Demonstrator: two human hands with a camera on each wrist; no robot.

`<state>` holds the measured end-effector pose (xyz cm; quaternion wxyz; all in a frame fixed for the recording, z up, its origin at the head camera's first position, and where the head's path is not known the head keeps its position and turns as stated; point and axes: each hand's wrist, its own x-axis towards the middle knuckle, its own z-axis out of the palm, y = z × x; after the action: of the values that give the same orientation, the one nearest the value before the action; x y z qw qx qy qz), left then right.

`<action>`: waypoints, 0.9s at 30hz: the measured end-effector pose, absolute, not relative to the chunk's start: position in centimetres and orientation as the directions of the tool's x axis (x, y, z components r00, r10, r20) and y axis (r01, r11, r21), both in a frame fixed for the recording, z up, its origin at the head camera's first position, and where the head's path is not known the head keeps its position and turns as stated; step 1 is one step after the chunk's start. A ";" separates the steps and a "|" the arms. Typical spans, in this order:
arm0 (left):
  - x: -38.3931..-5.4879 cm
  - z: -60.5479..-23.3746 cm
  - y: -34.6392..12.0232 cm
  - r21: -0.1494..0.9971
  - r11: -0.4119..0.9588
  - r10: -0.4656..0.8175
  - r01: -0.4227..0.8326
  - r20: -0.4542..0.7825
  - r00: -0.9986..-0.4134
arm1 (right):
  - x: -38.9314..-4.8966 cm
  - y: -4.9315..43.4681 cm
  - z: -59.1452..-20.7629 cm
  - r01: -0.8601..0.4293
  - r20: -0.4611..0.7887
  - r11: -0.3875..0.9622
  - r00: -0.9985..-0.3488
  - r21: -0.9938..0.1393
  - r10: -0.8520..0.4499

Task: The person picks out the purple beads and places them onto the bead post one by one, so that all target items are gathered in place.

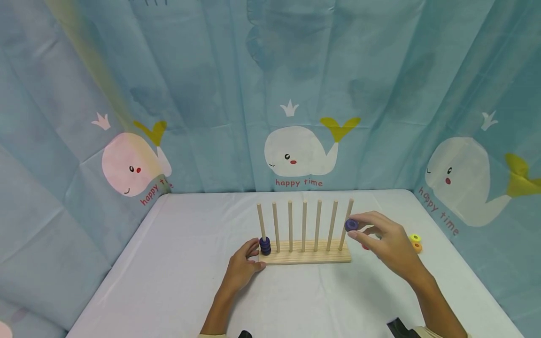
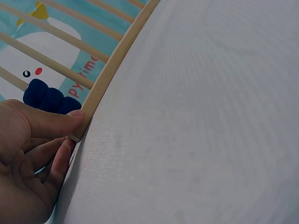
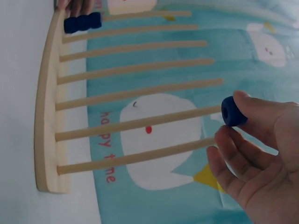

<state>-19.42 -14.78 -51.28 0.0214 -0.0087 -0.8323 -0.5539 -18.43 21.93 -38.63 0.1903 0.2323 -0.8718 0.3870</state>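
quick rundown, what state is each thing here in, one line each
wooden base: left end held by left grip
leftmost peg: upright, carrying rings
three blue rings: threaded, stacked low
other six pegs: upright, bare
fourth blue ring: pinched in right grip, off the pegs
yellow ring: off the pegs
orange ring: off the pegs

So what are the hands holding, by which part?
Right hand: a blue bead, by its outside. Left hand: the wooden base, by its left end.

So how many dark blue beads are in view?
4: three beads stacked on the leftmost peg, one bead in the right hand. More could hide behind that hand.
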 end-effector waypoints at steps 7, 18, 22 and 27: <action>-19.3 -51.2 -14.8 0.924 0.381 -0.008 0.039 0.046 -0.999 | -18.6 20.7 -37.7 -0.627 0.558 0.525 -0.771 -0.576 -0.307; -19.3 -51.4 -14.9 0.922 0.385 -0.013 0.040 0.049 -0.999 | -18.9 18.1 -36.0 -0.690 0.613 0.461 -0.717 -0.558 -0.332; -19.3 -51.3 -14.8 0.922 0.386 -0.012 0.039 0.048 -0.999 | -18.3 16.6 -34.4 -0.703 0.626 0.429 -0.706 -0.567 -0.331; -19.3 -51.2 -14.7 0.922 0.386 -0.014 0.036 0.045 -0.999 | -17.6 15.0 -32.8 -0.704 0.618 0.393 -0.709 -0.592 -0.339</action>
<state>-19.34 -14.73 -51.23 0.0225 -0.0067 -0.8321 -0.5541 -17.57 14.96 -32.78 0.2039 0.3222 -0.8092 0.4469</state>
